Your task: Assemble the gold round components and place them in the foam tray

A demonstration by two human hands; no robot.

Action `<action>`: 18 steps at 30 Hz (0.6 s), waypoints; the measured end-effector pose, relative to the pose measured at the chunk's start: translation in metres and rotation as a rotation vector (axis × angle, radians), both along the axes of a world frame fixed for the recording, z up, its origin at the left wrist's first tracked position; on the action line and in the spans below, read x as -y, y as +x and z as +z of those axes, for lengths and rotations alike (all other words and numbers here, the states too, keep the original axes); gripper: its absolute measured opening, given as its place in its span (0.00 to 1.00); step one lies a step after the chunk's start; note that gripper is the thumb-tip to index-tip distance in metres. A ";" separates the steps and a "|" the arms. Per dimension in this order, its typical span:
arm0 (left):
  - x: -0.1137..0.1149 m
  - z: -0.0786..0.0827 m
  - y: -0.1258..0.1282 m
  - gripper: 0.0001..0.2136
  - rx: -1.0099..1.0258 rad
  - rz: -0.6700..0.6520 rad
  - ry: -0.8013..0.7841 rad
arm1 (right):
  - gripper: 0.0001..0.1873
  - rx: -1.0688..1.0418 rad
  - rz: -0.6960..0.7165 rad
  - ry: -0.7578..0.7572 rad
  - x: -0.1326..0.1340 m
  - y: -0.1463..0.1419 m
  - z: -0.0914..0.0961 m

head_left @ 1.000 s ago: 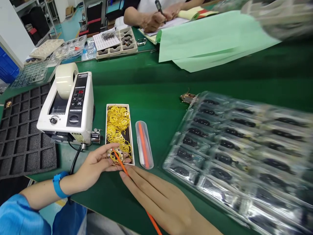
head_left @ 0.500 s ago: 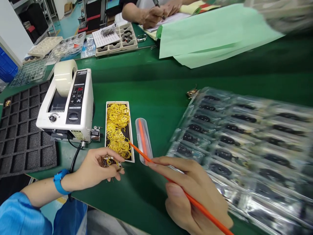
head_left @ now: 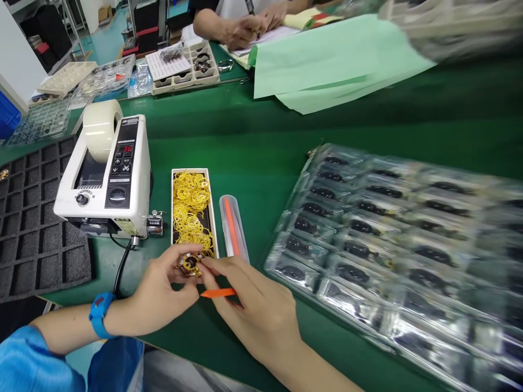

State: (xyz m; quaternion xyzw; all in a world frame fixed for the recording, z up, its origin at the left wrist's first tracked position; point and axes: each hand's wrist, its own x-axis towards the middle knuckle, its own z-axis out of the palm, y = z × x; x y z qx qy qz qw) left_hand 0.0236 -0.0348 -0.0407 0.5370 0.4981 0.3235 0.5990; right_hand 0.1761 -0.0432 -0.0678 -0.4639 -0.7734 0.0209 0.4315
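Observation:
My left hand (head_left: 161,294) pinches a small round gold and black part (head_left: 189,263) just in front of a narrow white box of yellow rings (head_left: 191,209). My right hand (head_left: 253,307) has come in from the right, its fingers closed on an orange stick (head_left: 218,293) and its fingertips touching the same part. A blue band (head_left: 98,314) is on my left wrist. A clear tube with another orange stick (head_left: 232,226) lies right of the box.
A white tape dispenser (head_left: 107,177) stands left of the box, its cable (head_left: 121,267) running to the table edge. Black foam tray (head_left: 32,228) at far left. Clear blister trays with dark parts (head_left: 388,245) fill the right. Another person's hands (head_left: 245,27) write at the far side beside green paper (head_left: 335,60).
My right hand drew back from the yellow rings toward my left hand, turning the orange stick low and flat. My left hand lifted the part nearer the box.

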 end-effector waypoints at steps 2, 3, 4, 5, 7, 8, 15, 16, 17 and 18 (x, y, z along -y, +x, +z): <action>0.004 -0.001 -0.001 0.24 -0.047 -0.032 0.065 | 0.04 -0.010 -0.016 -0.010 -0.001 -0.001 0.002; 0.005 -0.001 -0.001 0.24 -0.070 -0.050 0.114 | 0.04 -0.021 -0.018 -0.019 -0.001 -0.001 0.003; 0.007 -0.001 -0.002 0.25 -0.093 -0.068 0.168 | 0.05 -0.038 -0.014 -0.034 -0.001 -0.001 0.004; 0.008 -0.001 -0.003 0.25 -0.116 -0.087 0.225 | 0.05 -0.059 -0.006 -0.054 -0.001 -0.002 0.005; 0.010 -0.001 -0.004 0.25 -0.150 -0.130 0.317 | 0.06 -0.100 0.018 -0.091 -0.002 -0.002 0.007; 0.011 -0.001 -0.004 0.25 -0.159 -0.152 0.343 | 0.07 -0.116 0.029 -0.098 -0.002 -0.002 0.008; 0.008 -0.004 -0.004 0.21 -0.132 -0.102 0.236 | 0.07 -0.183 0.111 -0.076 -0.006 0.001 0.010; 0.008 -0.003 -0.004 0.20 -0.121 -0.100 0.223 | 0.06 -0.178 0.102 -0.070 -0.005 0.001 0.009; 0.007 -0.002 -0.004 0.21 -0.110 -0.103 0.216 | 0.05 -0.162 0.088 -0.061 -0.005 0.001 0.009; 0.007 -0.001 -0.004 0.21 -0.103 -0.104 0.217 | 0.05 -0.143 0.074 -0.054 -0.004 0.001 0.009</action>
